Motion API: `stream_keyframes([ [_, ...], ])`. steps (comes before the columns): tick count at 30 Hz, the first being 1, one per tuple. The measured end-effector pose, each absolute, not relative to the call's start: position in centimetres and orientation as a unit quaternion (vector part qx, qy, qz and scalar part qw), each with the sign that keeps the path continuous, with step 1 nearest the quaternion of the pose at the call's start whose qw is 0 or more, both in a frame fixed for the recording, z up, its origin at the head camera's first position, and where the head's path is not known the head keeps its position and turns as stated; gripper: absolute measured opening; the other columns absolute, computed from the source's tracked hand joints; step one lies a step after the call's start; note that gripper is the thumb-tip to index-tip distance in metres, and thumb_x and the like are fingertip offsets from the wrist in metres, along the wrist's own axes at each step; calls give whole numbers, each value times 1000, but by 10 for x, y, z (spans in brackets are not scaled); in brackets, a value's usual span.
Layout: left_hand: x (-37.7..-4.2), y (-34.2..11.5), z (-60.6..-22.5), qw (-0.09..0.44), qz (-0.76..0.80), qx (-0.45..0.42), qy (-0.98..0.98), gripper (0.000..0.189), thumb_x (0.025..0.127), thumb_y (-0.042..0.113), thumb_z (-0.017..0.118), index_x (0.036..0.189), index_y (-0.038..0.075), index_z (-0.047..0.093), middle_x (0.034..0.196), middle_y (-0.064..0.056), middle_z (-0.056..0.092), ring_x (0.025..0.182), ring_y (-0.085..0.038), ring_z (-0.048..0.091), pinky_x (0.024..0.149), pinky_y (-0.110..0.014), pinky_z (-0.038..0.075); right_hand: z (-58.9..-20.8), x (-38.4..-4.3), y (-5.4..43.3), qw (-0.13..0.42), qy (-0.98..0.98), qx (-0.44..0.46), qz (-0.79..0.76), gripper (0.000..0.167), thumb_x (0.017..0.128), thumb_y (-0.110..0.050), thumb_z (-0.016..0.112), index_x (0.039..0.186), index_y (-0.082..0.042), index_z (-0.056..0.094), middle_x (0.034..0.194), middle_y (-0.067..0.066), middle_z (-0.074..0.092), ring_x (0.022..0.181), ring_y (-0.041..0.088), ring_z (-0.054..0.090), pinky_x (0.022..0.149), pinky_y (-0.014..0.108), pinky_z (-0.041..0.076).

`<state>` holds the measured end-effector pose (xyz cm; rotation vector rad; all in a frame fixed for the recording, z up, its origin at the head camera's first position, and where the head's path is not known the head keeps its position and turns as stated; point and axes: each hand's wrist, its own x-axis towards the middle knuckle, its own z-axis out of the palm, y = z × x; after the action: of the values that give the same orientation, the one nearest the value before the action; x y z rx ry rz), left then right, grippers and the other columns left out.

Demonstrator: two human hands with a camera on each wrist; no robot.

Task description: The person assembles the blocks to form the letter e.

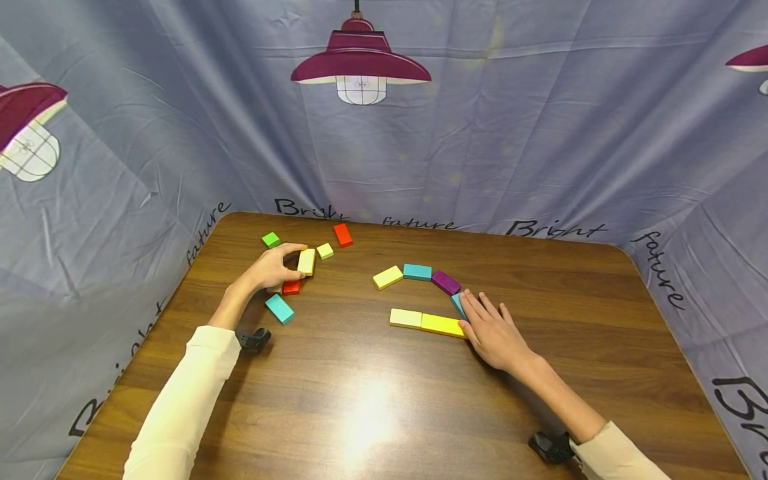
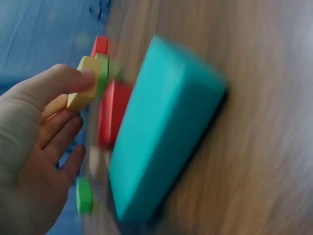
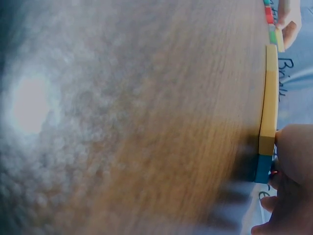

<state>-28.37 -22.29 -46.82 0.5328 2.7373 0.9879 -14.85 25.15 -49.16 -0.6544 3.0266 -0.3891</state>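
Note:
My left hand (image 1: 275, 268) pinches a pale yellow block (image 1: 307, 262) between thumb and fingers; the left wrist view shows the thumb on this yellow block (image 2: 87, 78). Beneath that hand lies a red block (image 1: 291, 287), partly covered, and a turquoise block (image 1: 279, 309) is nearer the wrist. My right hand (image 1: 493, 333) lies with fingers extended over a blue block (image 1: 459, 305), hiding part of it. Its thumb touches the end of a long yellow block (image 1: 443, 325), which meets a pale yellow one (image 1: 405, 318). A purple block (image 1: 447, 282) continues the curve beyond the fingertips.
Further along the curve are a blue block (image 1: 417, 272) and a yellow block (image 1: 387, 277). Around the left hand lie a green block (image 1: 271, 240), a small yellow cube (image 1: 325, 251) and a red block (image 1: 343, 235). A grey-blue curtain (image 1: 510, 133) encloses the wooden table (image 1: 570, 287).

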Motion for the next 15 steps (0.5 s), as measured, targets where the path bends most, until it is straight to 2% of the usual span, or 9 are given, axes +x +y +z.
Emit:
stream_keyframes([
  [7, -261, -180, -465, 76, 342, 246, 904, 66, 82, 17, 80, 140, 1, 55, 142, -22, 51, 132, -40, 45, 107, -55, 36, -493, -151, 251, 24, 970, -206, -125, 59, 108, -29, 41, 156, 0, 26, 160, 19, 25, 145, 44, 21, 111, 69, 15],
  [15, -239, -140, -473, 69, 356, 298, 883, 64, 80, 19, 84, 136, 1, 58, 134, -15, 58, 123, -32, 55, 103, -47, 43, -492, -150, 251, 25, 970, -207, -126, 58, 108, -29, 41, 156, 1, 26, 160, 20, 26, 145, 45, 21, 112, 67, 15],
])
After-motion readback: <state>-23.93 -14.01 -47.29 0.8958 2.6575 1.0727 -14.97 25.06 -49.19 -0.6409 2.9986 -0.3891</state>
